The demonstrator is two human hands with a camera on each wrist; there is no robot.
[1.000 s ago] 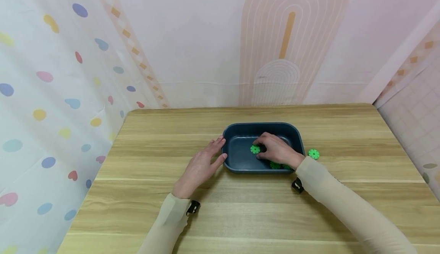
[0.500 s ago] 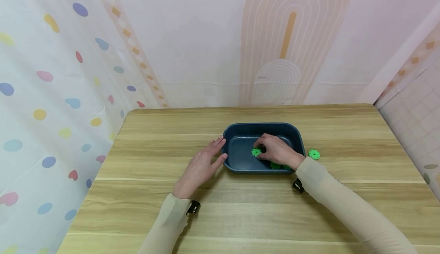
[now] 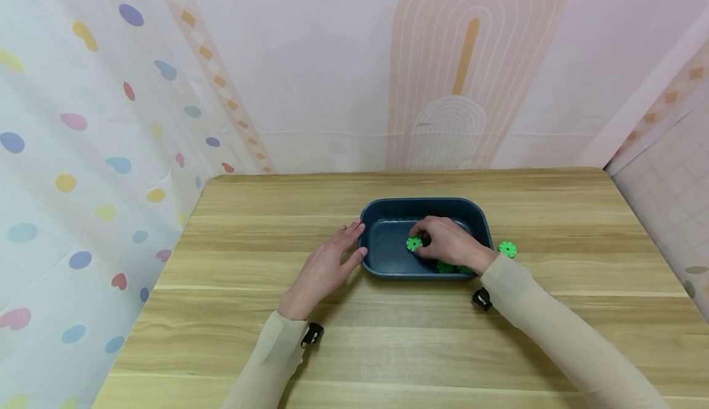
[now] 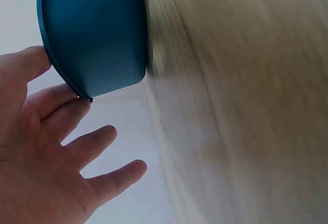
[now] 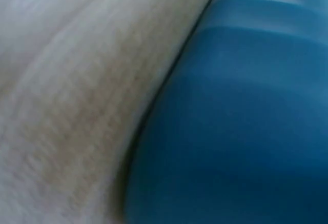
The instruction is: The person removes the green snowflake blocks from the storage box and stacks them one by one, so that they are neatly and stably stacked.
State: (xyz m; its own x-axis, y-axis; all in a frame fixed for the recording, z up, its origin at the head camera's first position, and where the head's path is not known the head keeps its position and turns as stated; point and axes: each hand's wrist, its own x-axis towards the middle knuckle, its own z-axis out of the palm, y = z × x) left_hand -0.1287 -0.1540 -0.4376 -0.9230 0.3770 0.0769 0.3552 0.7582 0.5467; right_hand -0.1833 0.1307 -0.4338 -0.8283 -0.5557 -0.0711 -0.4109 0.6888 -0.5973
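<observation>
A dark blue rectangular bin (image 3: 388,270) stands on the wooden table. My left hand (image 3: 324,267) is at its left end, fingers spread; in the left wrist view, the thumb and fingertips (image 4: 36,62) meet the rim while two fingers stick out free. My right hand (image 3: 448,243) reaches over the right side into the bin, its thumb and forefinger curled around a green notched building disc (image 3: 413,244). Under that hand more green discs (image 3: 445,267) lie at the near wall, partly hidden. The right wrist view shows only the bin's outer wall (image 5: 241,121) and the tabletop, blurred.
One more green notched disc (image 3: 507,249) lies on the table (image 3: 388,341) just right of the bin. Behind the table hangs a patterned cloth (image 3: 310,77), with a dotted one (image 3: 83,150) at the left. A black strap piece (image 3: 482,299) shows at the right wrist.
The disc at my right fingertips has shifted slightly down, toward me, inside the bin. My left hand stays at the bin's rim. The whole head view has drifted a little.
</observation>
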